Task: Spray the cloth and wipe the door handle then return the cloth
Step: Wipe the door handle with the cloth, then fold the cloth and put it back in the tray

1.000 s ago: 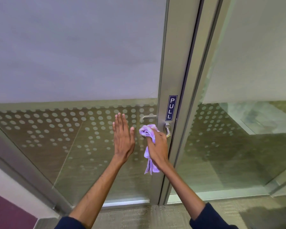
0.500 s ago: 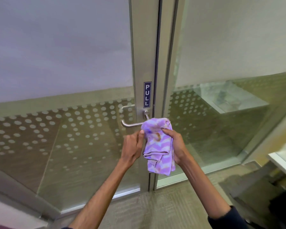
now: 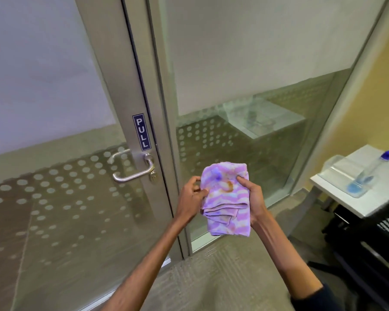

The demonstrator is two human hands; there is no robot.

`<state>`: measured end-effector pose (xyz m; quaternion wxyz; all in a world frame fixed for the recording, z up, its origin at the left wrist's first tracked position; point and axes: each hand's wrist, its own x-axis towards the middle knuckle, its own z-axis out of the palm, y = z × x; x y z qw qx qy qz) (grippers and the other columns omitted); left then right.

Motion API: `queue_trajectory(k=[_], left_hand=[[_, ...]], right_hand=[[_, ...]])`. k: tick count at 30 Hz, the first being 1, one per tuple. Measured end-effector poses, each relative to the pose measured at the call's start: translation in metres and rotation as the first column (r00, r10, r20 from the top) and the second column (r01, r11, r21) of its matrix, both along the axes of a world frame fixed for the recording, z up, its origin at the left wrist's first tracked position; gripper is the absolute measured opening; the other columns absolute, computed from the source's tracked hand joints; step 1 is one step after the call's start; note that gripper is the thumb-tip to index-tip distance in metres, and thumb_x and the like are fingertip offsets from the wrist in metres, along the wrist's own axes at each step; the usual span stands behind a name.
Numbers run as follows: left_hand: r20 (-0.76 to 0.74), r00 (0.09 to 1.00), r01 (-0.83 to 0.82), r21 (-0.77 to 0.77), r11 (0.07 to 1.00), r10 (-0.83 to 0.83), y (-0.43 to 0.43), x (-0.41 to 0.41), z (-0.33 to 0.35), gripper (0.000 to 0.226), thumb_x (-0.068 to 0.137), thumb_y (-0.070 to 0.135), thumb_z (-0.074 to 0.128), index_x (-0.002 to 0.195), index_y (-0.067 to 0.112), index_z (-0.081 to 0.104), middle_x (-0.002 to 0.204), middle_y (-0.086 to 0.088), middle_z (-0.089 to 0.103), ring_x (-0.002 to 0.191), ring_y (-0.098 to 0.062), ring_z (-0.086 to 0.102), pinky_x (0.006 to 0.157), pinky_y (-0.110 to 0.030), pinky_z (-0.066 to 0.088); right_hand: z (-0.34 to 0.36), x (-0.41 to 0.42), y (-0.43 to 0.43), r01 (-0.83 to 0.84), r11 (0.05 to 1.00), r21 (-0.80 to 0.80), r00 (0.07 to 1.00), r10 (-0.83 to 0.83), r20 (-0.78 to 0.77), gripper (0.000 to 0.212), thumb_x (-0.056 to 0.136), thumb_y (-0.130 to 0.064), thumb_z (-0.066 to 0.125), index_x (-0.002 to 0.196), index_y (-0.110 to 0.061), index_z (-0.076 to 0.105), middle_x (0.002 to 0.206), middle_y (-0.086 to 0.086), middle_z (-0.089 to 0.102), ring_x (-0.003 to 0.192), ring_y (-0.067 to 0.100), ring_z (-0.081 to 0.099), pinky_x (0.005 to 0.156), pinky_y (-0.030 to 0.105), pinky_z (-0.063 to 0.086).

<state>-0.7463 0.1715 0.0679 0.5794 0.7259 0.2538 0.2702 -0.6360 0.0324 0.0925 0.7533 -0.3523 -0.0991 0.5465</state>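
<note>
From the head view, much of the left hand [image 3: 191, 198] is turned away, so only its thumb and curled fingers show pinching the left edge of the cloth [image 3: 226, 199]; the right hand [image 3: 254, 198] grips the right edge, thumb pressed on the front. The cloth is held between the two hands, folded into several soft layers, its long axis running roughly up and down with the folded edges toward the wrists. It is a fuzzy purple and pale striped fabric with a brownish stain near the right thumb. Up and to the left of the hands, apart from the cloth, the door handle [image 3: 134, 173] is a brushed metal lever pointing left, below a blue PULL sign [image 3: 141, 131]. Far right of the hands, a spray bottle [image 3: 368, 173], probably clear plastic with blue liquid, stands on a white table [image 3: 355, 198] that is cut off by the picture's edge.
</note>
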Motion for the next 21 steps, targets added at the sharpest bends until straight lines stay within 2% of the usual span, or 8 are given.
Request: queue_trajectory(k=[3, 6, 8, 11, 15, 17, 19, 21], left_hand=[[0.005, 0.999, 0.053, -0.119, 0.991, -0.053, -0.023, 0.035, 0.0, 0.031, 0.072, 0.01, 0.065, 0.103, 0.01, 0.063, 0.073, -0.003, 0.072, 0.053, -0.004, 0.062, 0.05, -0.017, 0.046], [-0.016, 0.994, 0.103, -0.172, 0.98, -0.107, -0.042, 0.066, -0.001, 0.029, 0.083, -0.005, 0.064, 0.112, -0.001, 0.061, 0.082, -0.009, 0.071, 0.053, 0.001, 0.061, 0.049, -0.013, 0.044], [-0.023, 0.985, 0.166, -0.18, 0.97, -0.173, -0.059, 0.092, 0.0, 0.028, 0.082, -0.007, 0.064, 0.109, 0.001, 0.062, 0.084, -0.008, 0.07, 0.054, 0.002, 0.061, 0.049, -0.012, 0.045], [-0.023, 0.963, 0.258, -0.201, 0.945, -0.267, -0.084, 0.128, 0.004, 0.03, 0.07, 0.007, 0.063, 0.099, -0.001, 0.063, 0.07, 0.0, 0.06, 0.046, 0.005, 0.049, 0.045, -0.011, 0.038], [-0.102, 0.912, 0.382, -0.149, 0.912, -0.398, -0.114, 0.174, -0.004, 0.028, 0.07, 0.017, 0.056, 0.093, 0.0, 0.059, 0.064, 0.002, 0.047, 0.044, 0.003, 0.039, 0.043, -0.011, 0.032], [-0.138, 0.89, 0.416, -0.14, 0.898, -0.434, -0.128, 0.194, -0.008, 0.023, 0.074, 0.015, 0.056, 0.095, 0.005, 0.057, 0.069, 0.002, 0.049, 0.051, -0.001, 0.04, 0.044, -0.011, 0.033], [-0.159, 0.874, 0.444, -0.118, 0.888, -0.459, -0.137, 0.216, -0.014, 0.014, 0.084, 0.004, 0.057, 0.097, 0.01, 0.059, 0.075, 0.003, 0.054, 0.058, -0.003, 0.045, 0.048, -0.01, 0.037], [-0.172, 0.866, 0.462, -0.083, 0.883, -0.469, -0.143, 0.237, -0.02, 0.017, 0.089, -0.003, 0.055, 0.098, 0.011, 0.06, 0.081, 0.003, 0.059, 0.066, -0.005, 0.051, 0.054, -0.011, 0.042]], right_hand=[[-0.005, 0.025, -0.028, 0.065, 0.998, 0.009, 0.998, -0.064, -0.012, 0.064, 0.094, -0.033, 0.047, 0.141, 0.01, 0.043, 0.143, 0.033, 0.044, 0.129, 0.048, 0.044, 0.117, 0.061, 0.025], [-0.006, 0.05, -0.052, 0.148, 0.989, -0.022, 0.989, -0.148, 0.007, 0.062, 0.096, -0.033, 0.046, 0.14, 0.01, 0.045, 0.141, 0.034, 0.047, 0.128, 0.049, 0.046, 0.116, 0.061, 0.027], [-0.009, 0.072, -0.073, 0.211, 0.976, -0.058, 0.978, -0.21, 0.022, 0.059, 0.096, -0.032, 0.048, 0.137, 0.01, 0.049, 0.135, 0.034, 0.053, 0.119, 0.048, 0.055, 0.112, 0.061, 0.036], [-0.015, 0.103, -0.103, 0.293, 0.948, -0.121, 0.956, -0.288, 0.063, 0.052, 0.094, -0.034, 0.054, 0.127, 0.005, 0.061, 0.126, 0.03, 0.062, 0.108, 0.045, 0.063, 0.102, 0.057, 0.047], [-0.022, 0.135, -0.137, 0.39, 0.903, -0.183, 0.921, -0.378, 0.095, 0.048, 0.091, -0.038, 0.058, 0.118, 0.0, 0.066, 0.122, 0.029, 0.063, 0.111, 0.045, 0.06, 0.111, 0.061, 0.038], [-0.029, 0.152, -0.155, 0.429, 0.875, -0.227, 0.903, -0.413, 0.113, 0.049, 0.091, -0.041, 0.059, 0.117, 0.0, 0.066, 0.12, 0.029, 0.064, 0.112, 0.044, 0.059, 0.112, 0.061, 0.036], [-0.032, 0.167, -0.168, 0.454, 0.849, -0.27, 0.891, -0.437, 0.124, 0.051, 0.09, -0.045, 0.06, 0.115, -0.002, 0.068, 0.119, 0.028, 0.067, 0.11, 0.044, 0.062, 0.11, 0.06, 0.04], [-0.034, 0.181, -0.18, 0.471, 0.826, -0.309, 0.882, -0.442, 0.164, 0.053, 0.091, -0.047, 0.06, 0.118, -0.003, 0.067, 0.118, 0.027, 0.069, 0.108, 0.043, 0.064, 0.107, 0.057, 0.045]])
